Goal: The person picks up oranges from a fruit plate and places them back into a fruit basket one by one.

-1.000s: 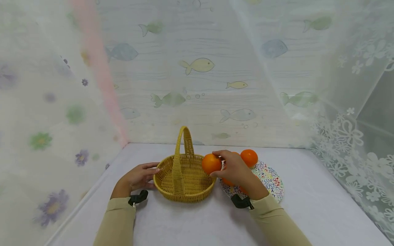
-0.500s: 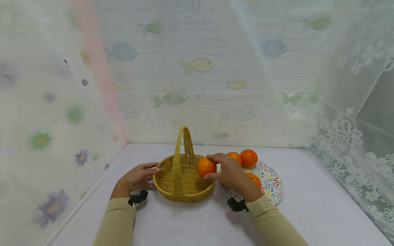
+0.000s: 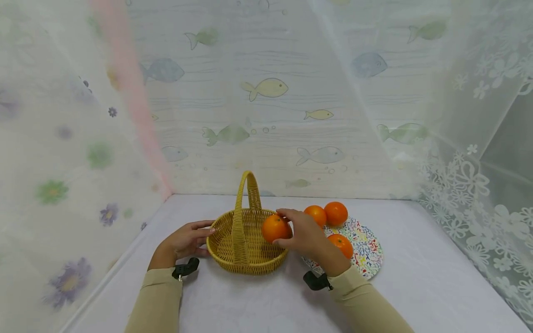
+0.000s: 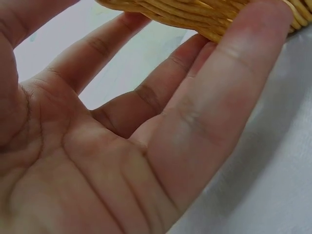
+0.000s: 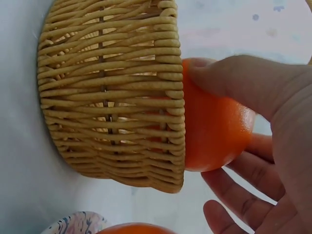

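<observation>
A yellow wicker basket (image 3: pixel 222 256) with a tall handle stands mid-table in the head view. My left hand (image 3: pixel 188 239) is at its left side, thumb over the rim. In the left wrist view, fairly straight fingers (image 4: pixel 209 107) touch the woven wall (image 4: pixel 180 14). My right hand (image 3: pixel 306 236) holds an orange (image 3: pixel 275 228) between thumb and fingers, at the basket's right rim. From the right wrist, part of that orange (image 5: pixel 214 126) shows through the weave below the rim, with the thumb (image 5: pixel 234 78) on top.
To the right lies a round plate (image 3: pixel 368 249) with a multicoloured pattern. Three more oranges are on it: one at the back (image 3: pixel 336 213), one beside it (image 3: pixel 316 215), and one nearer (image 3: pixel 341 245). A white cloth covers the table; printed curtains (image 3: pixel 266 115) hang behind and at the sides.
My right hand has carried the orange leftward from beside the plate, over the basket's right rim and slightly down. My left hand has stayed at the basket's left side.
</observation>
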Demonstrator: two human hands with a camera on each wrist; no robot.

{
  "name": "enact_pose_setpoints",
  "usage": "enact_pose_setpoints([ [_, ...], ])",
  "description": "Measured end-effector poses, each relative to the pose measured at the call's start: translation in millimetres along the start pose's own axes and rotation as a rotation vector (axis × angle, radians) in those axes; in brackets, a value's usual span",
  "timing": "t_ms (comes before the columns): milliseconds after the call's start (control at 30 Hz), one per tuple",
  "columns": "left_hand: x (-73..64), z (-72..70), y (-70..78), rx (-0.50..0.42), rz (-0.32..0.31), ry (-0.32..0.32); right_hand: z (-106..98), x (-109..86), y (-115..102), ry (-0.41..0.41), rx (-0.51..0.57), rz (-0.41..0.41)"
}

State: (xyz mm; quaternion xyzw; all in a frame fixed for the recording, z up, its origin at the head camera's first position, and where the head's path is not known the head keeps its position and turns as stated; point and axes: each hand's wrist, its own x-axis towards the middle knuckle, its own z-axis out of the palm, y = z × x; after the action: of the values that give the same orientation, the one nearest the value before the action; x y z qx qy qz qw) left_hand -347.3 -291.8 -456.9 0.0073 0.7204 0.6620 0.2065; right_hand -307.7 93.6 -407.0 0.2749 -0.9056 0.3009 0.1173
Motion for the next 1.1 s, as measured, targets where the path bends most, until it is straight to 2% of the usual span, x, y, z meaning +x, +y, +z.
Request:
enact_pose_setpoints([
  [433,-0.9,3.5,-0.3,0.025,-0.005,-0.002,7.0,-2.3,-3.2,-0.046,-0.041,0.102],
  [833,-4.5,6.3,6.4,0.026,0.001,-0.015,13.9,-2.1,-2.6,-0.061,-0.065,0.06],
  [1100,-0.8,3.9,1.9,0.021,-0.005,-0.014,15.4,-3.4,-3.5,-0.071,-0.07,0.053],
])
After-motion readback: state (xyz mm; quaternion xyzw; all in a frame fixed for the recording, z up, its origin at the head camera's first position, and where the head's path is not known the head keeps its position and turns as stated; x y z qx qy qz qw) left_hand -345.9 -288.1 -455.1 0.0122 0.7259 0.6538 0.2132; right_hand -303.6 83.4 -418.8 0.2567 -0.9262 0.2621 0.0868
